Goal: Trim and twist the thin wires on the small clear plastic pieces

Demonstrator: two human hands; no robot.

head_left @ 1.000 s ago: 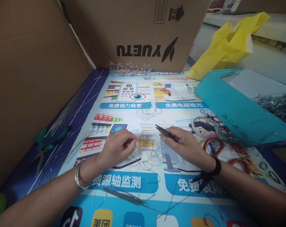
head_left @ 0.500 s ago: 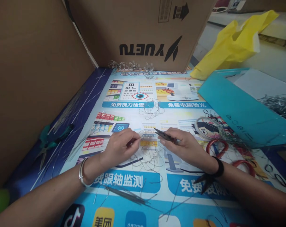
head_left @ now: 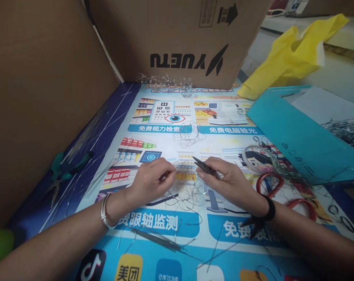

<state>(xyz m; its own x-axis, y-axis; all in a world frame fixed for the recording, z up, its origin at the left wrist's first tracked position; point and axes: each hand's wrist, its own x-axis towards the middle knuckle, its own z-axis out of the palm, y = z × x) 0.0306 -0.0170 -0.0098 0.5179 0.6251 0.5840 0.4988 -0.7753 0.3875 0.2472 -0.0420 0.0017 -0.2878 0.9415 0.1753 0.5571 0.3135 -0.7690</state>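
Observation:
My left hand [head_left: 154, 178] is closed in a pinch at the middle of the printed mat, its fingertips on a thin wire. In my right hand [head_left: 228, 177] is a pair of dark-jawed pliers [head_left: 203, 164], the jaws pointing left toward my left hand; most of the handles are hidden in my palm. A loose openwork shape of bent wire [head_left: 186, 197] sits between and below the two hands. Beyond them rests another round wire shape [head_left: 189, 133]. A bundle of straight wires [head_left: 159, 239] lies nearer to me.
Green-handled pliers [head_left: 58, 177] lie at left beside loose wires. Red-handled scissors [head_left: 269, 185] are partly under my right wrist, near a tape roll [head_left: 254, 159]. A teal box [head_left: 285, 136] with wire, a yellow bag [head_left: 285, 58] and a cardboard box [head_left: 177, 35] stand behind.
The whole view has shifted slightly. Both hands keep nearly the same pose, with the pliers' jaws tilted a little more upward.

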